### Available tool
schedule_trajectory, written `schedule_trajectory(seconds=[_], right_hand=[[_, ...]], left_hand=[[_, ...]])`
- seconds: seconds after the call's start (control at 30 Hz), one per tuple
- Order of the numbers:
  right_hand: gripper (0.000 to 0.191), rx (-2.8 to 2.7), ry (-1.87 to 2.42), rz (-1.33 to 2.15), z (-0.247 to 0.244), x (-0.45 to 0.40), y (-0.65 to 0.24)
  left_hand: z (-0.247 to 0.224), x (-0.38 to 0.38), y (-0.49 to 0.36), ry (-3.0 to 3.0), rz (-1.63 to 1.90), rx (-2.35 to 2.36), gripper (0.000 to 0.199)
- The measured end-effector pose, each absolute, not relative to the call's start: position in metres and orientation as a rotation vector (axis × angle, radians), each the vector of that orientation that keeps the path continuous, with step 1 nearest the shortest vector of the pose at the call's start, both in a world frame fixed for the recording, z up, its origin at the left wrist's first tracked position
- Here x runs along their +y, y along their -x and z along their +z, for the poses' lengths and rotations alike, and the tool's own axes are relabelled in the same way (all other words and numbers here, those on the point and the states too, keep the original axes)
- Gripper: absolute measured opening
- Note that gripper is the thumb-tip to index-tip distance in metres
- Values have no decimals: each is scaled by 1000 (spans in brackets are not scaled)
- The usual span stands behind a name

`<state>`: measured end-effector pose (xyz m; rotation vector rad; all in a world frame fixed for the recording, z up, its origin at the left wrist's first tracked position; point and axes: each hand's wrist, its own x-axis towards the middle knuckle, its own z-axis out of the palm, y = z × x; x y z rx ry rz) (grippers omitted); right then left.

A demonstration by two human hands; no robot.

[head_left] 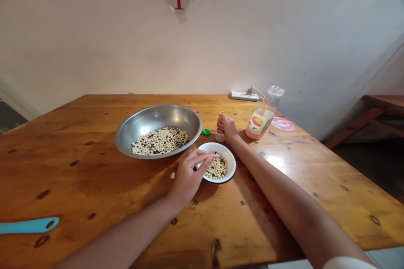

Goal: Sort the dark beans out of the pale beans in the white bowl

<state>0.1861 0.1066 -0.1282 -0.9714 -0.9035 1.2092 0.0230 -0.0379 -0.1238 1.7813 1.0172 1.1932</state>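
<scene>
My left hand [189, 174] reaches over the near-left side of a small white bowl [232, 162] holding pale and dark beads or beans [217, 170]. Its thumb and fingertips are drawn together just above them; anything pinched there is too small to make out. Beyond the bowl, my right hand [227, 127] is closed in a fist around a small clear bottle [220, 137]. Only the bottle's base shows below the fingers. A green cap [206, 132] lies on the table left of that fist.
A wide steel basin [151, 118] with many mixed beads stands at left. Right of my right hand is a clear plastic bottle [260, 122] with a label. A power strip [244, 96] lies by the wall. A turquoise handle [30, 225] enters at lower left on the wooden table [110, 193].
</scene>
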Motion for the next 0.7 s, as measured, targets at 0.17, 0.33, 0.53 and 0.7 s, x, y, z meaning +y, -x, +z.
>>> schedule_trajectory(seconds=[0.17,0.33,0.53,0.7], right_hand=[[45,-899,974,1191,-126,104,-185],[45,-902,976,1184,-126,103,-184],[45,-895,990,1170,-127,107,-185],[47,-900,1002,1151,-128,107,-186]], left_hand=[[-122,-39,-23,-1788,1192,1031,23],[-122,-39,-23,-1784,1191,1026,23],[-122,-39,-23,-1780,1191,1019,23],[-123,-39,-23,-1780,1196,1012,23]])
